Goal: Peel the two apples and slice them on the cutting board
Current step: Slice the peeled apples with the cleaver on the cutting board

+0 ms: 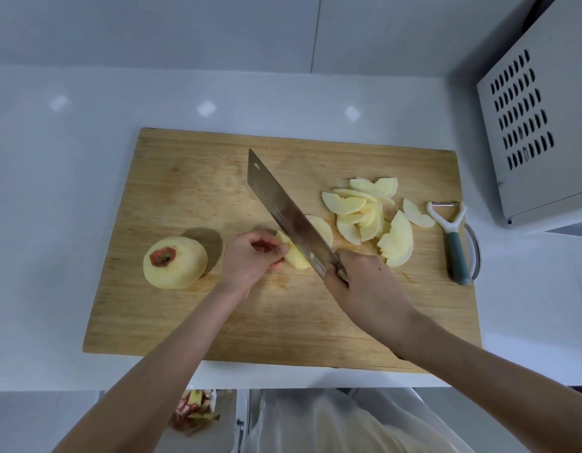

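On the wooden cutting board [191, 308] a peeled whole apple [175, 262] stands at the left, red skin left around its stem. My left hand [250, 259] pins a pale apple piece [294, 255] at the board's middle. My right hand [361, 282] grips the handle of a cleaver [283, 210], whose blade slants across that piece, with one cut slice [322, 230] lying just right of it. A heap of apple slices [368, 214] lies at the right of the board.
A peeler [454, 237] with a teal handle lies at the board's right edge, over a round metal rim. A grey vented appliance [541, 119] stands at the far right. Apple peels [194, 410] sit in a bin below the white counter's front edge.
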